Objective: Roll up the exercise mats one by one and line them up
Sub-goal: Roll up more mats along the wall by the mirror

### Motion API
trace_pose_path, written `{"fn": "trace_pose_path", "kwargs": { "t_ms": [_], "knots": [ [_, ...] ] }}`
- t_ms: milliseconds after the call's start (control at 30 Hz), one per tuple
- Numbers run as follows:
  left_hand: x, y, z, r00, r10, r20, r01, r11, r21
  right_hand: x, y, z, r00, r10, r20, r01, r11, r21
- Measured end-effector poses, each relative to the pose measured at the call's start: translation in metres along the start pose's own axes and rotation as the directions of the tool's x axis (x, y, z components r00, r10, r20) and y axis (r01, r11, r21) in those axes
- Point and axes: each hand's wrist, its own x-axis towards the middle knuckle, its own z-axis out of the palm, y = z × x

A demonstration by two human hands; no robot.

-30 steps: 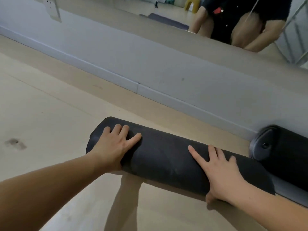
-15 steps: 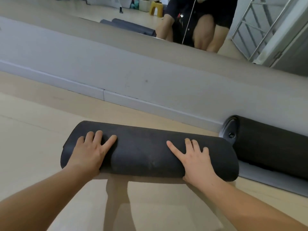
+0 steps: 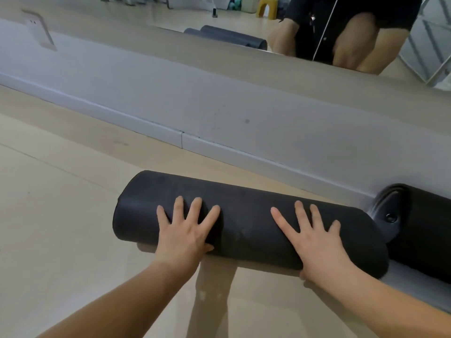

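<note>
- A rolled dark exercise mat lay on the pale wooden floor at centre frame, near the grey wall base.
- The left hand and right hand pressed flat on it, fingers spread.
- Another rolled mat sat at right, just beside its end.

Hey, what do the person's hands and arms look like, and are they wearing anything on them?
Both are bare. The left hand and right hand show no gloves, rings or wristbands. The left forearm and right forearm show no sleeves or watch. In the mirror, the person's reflection wears dark clothing.
</note>
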Motion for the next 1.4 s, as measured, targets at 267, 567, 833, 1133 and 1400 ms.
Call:
{"fn": "trace_pose_path", "kwargs": {
  "t_ms": [267,567,833,1133,1400],
  "knots": [
    [0.080,0.047,-0.014,0.996,-0.083,-0.037,0.078,0.990,-0.118,0.061,0.038,0.024,0.983,0.089,-0.162,-0.089,0.996,0.009],
    [0.141,0.102,-0.019,0.986,-0.010,0.166,0.064,0.945,-0.320,0.104,0.123,0.015,0.996,0.022,-0.087,-0.006,0.984,0.178],
    [0.138,0.125,-0.004,0.989,-0.131,0.069,0.142,0.969,-0.202,0.102,0.128,0.044,0.966,0.057,-0.252,-0.013,0.984,0.176],
    [0.131,0.093,-0.047,0.964,-0.002,0.266,0.127,0.882,-0.454,0.100,0.127,0.039,0.977,0.119,-0.176,-0.076,0.970,0.230],
    [0.041,0.053,-0.058,0.965,-0.047,0.260,0.182,0.831,-0.525,0.059,0.058,-0.013,0.985,0.009,-0.172,0.038,0.962,0.270]
  ]
}}
